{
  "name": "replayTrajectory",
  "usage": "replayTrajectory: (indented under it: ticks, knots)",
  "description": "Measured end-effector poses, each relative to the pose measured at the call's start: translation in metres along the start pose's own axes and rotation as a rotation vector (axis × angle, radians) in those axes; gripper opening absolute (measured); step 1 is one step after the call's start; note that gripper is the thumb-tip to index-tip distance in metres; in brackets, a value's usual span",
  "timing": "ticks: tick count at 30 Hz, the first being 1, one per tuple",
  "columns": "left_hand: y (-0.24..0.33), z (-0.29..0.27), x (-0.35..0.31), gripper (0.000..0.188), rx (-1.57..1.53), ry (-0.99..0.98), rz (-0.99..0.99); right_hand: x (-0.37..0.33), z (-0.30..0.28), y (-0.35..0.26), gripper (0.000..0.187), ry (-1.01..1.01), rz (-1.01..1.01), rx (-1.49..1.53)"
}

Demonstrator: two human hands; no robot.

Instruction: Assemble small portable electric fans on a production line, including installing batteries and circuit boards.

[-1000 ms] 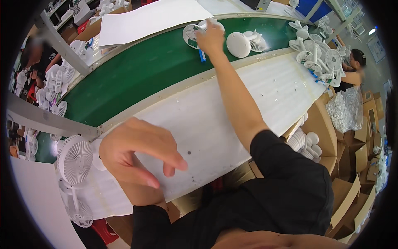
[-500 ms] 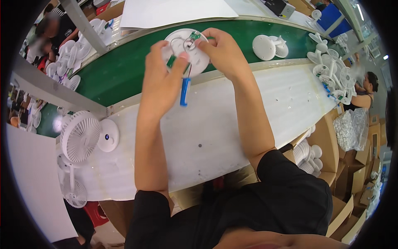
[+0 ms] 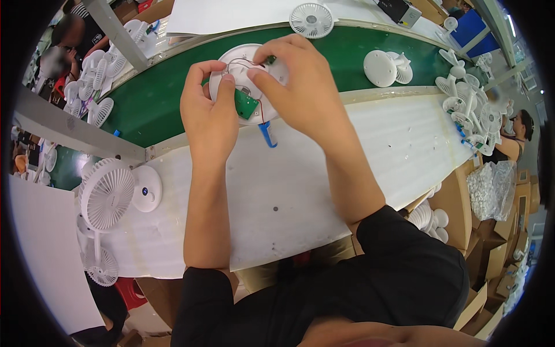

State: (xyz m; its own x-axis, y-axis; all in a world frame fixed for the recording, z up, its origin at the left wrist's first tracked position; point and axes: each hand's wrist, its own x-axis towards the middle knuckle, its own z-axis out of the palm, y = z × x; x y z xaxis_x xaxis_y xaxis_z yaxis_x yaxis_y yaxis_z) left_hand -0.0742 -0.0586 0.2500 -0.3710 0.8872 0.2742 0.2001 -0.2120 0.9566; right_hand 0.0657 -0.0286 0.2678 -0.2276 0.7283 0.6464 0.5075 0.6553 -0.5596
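Note:
Over the near edge of the green belt, my left hand (image 3: pixel 211 107) is closed on the left rim of a white round fan base (image 3: pixel 240 74), thumb on its inner side. A green circuit board (image 3: pixel 245 105) sits at the base beside that thumb. My right hand (image 3: pixel 303 81) reaches over the base's right side, its fingers closed on a small green board (image 3: pixel 270 59) with thin wires. Dark and red wires curve across the base. From its lower edge a blue cylindrical battery (image 3: pixel 267 134) hangs by a wire above the white tabletop.
A white fan (image 3: pixel 110 191) stands at the table's left. On the green belt (image 3: pixel 167 87) lie a folded fan (image 3: pixel 380 68) and, farther back, another fan (image 3: pixel 312 20). Several fans (image 3: pixel 474 107) are heaped at right, above cardboard boxes (image 3: pixel 457 214). A grey post (image 3: pixel 81 127) rises at left.
My hands have shifted on the base, and the larger green board now shows more fully. The blue battery has swung slightly right. A fan has come into view at the belt's far edge.

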Motion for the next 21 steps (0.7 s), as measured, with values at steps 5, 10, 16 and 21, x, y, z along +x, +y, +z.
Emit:
replayTrajectory:
  ticks: [5,10,16,21]
  knots:
    - [-0.003,0.02,-0.001,0.014,-0.041,-0.015,0.113,0.001,0.002,0.01,0.018,0.023,0.027,-0.036]
    - [-0.001,0.022,-0.002,0.011,-0.068,-0.054,0.123,0.008,-0.007,0.023,0.025,-0.03,0.078,0.259]
    - [-0.017,-0.012,0.015,0.005,-0.262,-0.212,-0.011,0.034,-0.015,0.07,0.051,0.275,0.453,0.4]
    - [0.002,-0.033,0.015,0.005,-0.099,-0.573,0.074,0.039,0.026,0.24,0.048,0.54,0.789,0.335]
